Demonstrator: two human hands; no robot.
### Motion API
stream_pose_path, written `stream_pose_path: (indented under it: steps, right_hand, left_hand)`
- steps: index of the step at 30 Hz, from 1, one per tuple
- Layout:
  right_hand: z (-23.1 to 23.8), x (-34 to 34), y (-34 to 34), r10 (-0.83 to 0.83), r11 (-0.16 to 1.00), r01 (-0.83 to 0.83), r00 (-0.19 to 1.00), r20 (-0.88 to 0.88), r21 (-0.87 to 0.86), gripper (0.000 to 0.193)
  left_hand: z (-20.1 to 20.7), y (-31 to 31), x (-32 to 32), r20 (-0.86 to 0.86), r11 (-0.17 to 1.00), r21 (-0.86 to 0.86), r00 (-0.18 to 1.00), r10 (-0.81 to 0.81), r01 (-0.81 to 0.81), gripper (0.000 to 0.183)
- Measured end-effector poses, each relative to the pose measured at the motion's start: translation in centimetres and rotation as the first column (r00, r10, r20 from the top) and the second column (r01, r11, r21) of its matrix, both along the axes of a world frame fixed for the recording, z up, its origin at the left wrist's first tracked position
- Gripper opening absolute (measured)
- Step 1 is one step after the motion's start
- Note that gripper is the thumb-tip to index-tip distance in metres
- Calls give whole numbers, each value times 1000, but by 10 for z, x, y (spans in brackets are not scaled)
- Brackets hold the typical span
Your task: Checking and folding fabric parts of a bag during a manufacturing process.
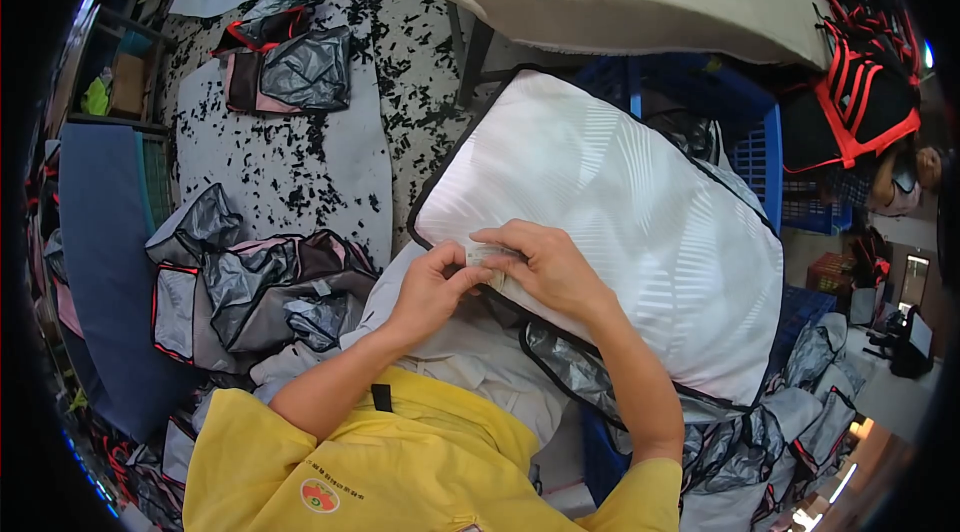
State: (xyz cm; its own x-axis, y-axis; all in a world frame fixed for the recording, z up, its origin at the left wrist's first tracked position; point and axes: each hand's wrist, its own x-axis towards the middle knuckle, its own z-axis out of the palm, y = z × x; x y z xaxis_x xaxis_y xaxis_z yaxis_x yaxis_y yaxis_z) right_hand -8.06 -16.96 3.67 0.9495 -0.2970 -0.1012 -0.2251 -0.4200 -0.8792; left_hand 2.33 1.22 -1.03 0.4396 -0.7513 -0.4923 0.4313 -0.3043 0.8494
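Blue crate [768, 147] w/ silvery fabric [700, 137] inside; L fingers [463, 280] & R fingers [512, 235] pinched on pale tag [487, 255]

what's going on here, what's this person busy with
A person in a yellow shirt has the left hand and right hand together, fingers pinching a small pale piece at the black-edged border of a large white patterned panel. A blue crate stands beyond the panel; silvery bagwork lies on the floor to the left.

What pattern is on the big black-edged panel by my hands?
The panel has patches of fine white stripes, in the head view.
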Motion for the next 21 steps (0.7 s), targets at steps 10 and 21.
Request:
stream_pose_path:
  steps: [10,21]
  right_hand:
    - [-7,-1,1,-23,999,19,992,-126,-35,14]
    - [2,-1,1,-89,965,113,990,-113,235,25]
  left_hand:
    - [9,-2,-1,-65,1000,30,998,7,-5,14]
    - [-1,1,-1,36,999,25,999,-38,37,22]
